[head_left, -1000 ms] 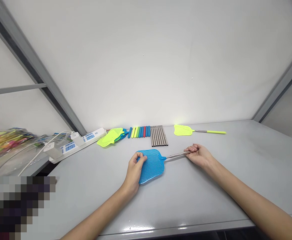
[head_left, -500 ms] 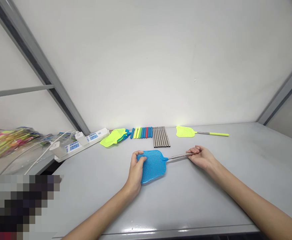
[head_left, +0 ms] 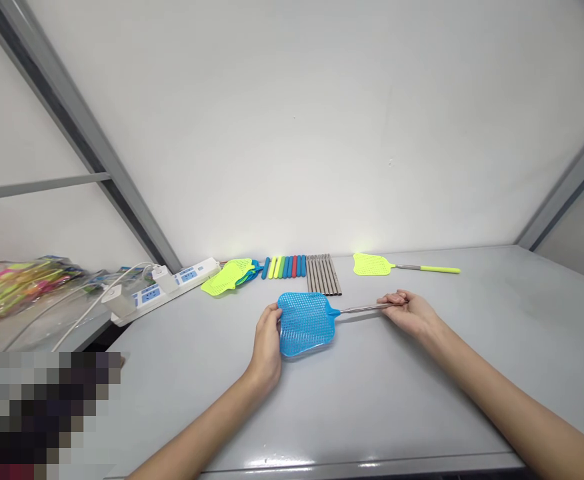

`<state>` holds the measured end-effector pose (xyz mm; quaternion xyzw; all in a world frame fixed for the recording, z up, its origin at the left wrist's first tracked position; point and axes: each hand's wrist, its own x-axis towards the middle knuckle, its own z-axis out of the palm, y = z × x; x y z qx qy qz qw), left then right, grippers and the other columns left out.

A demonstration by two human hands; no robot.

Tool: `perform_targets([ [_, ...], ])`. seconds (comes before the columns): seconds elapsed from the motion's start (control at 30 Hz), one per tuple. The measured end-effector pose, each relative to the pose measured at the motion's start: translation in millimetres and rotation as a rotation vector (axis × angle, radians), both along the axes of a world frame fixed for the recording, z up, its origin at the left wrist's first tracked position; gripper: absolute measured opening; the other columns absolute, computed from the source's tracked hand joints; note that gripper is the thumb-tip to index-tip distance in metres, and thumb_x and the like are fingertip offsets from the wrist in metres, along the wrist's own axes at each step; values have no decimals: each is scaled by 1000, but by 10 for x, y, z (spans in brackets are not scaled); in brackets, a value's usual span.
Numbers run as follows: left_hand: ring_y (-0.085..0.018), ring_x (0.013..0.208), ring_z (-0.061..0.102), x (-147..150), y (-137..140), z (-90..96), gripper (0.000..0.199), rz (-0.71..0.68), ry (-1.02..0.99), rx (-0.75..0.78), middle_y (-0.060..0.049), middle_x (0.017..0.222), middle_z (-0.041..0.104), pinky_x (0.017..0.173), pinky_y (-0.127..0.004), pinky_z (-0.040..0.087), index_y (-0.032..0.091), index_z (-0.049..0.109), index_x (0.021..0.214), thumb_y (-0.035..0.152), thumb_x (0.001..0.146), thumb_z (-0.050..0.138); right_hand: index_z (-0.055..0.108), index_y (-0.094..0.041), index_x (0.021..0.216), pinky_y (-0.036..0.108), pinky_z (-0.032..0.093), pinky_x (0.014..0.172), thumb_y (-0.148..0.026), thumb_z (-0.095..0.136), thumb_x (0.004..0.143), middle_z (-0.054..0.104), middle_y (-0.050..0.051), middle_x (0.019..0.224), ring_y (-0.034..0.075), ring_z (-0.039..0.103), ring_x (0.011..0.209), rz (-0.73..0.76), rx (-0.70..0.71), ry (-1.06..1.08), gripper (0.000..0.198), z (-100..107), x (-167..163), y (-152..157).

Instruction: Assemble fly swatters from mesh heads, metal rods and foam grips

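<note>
A blue fly swatter head [head_left: 306,325] on a thin metal rod [head_left: 361,309] is held above the table, its mesh face tipped towards me. At its left edge, my left hand [head_left: 268,343] is closed on the mesh, with part of the fingers hidden behind it. My right hand [head_left: 409,312] pinches the rod's right end between thumb and fingers, palm partly up. Behind them lie a row of metal rods [head_left: 323,275] and a row of coloured handles [head_left: 285,267], in blue, yellow, green and red.
At the back right lies a yellow fly swatter [head_left: 372,265] with a yellow handle. Yellow and blue swatter heads [head_left: 229,277] are piled back left beside a white power strip [head_left: 172,290] with plugs and cables. Bagged colourful items [head_left: 27,287] lie far left. A wall bounds the grey table [head_left: 352,413].
The blue swatter has shifted slightly right and up, its head turned a little. My left thumb has come off the mesh's front face, and my right hand has moved slightly right along with the rod.
</note>
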<state>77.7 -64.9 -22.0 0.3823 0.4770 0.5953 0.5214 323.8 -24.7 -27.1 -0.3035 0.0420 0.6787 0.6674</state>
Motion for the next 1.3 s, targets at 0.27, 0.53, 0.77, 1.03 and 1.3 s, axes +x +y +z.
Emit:
perform_targets([
  [0.27, -13, 67, 51, 0, 4, 0, 21, -100, 4, 41, -2, 74, 59, 60, -22, 37, 14, 59, 77, 23, 68, 42, 12, -19, 58, 22, 35, 39, -1, 19, 74, 19, -8, 48, 5, 26, 32, -36, -12, 21, 24, 78, 50, 2],
  [0.53, -13, 68, 51, 1, -14, -4, 16, -118, -46, 4, -1, 73, 57, 57, -22, 37, 15, 55, 70, 30, 69, 47, 14, -19, 59, 22, 36, 39, -2, 20, 74, 18, -8, 48, 5, 24, 33, -58, -36, 48, 23, 124, 70, 0],
  [0.77, -9, 59, 46, 9, -26, 39, 21, -167, -1, 9, 3, 62, 50, 56, -21, 36, 16, 50, 64, 35, 71, 49, 16, -19, 59, 23, 37, 41, -6, 23, 77, 18, -8, 47, 4, 24, 33, -80, -40, 70, 23, 177, 131, 0],
  [1.03, -9, 56, 44, -1, -20, 32, 24, -138, 116, 13, 2, 60, 48, 54, -20, 34, 15, 49, 65, 39, 72, 48, 16, -19, 60, 23, 38, 41, -4, 22, 75, 18, -8, 47, 4, 24, 33, -82, -43, 83, 23, 201, 144, -9],
  [1.3, -9, 55, 43, 12, -24, 68, 20, -120, 105, -37, 3, 57, 46, 52, -20, 34, 15, 48, 63, 34, 69, 49, 15, -19, 59, 23, 35, 39, -3, 21, 75, 16, -8, 48, 4, 24, 32, -68, -39, 59, 23, 190, 130, -7],
])
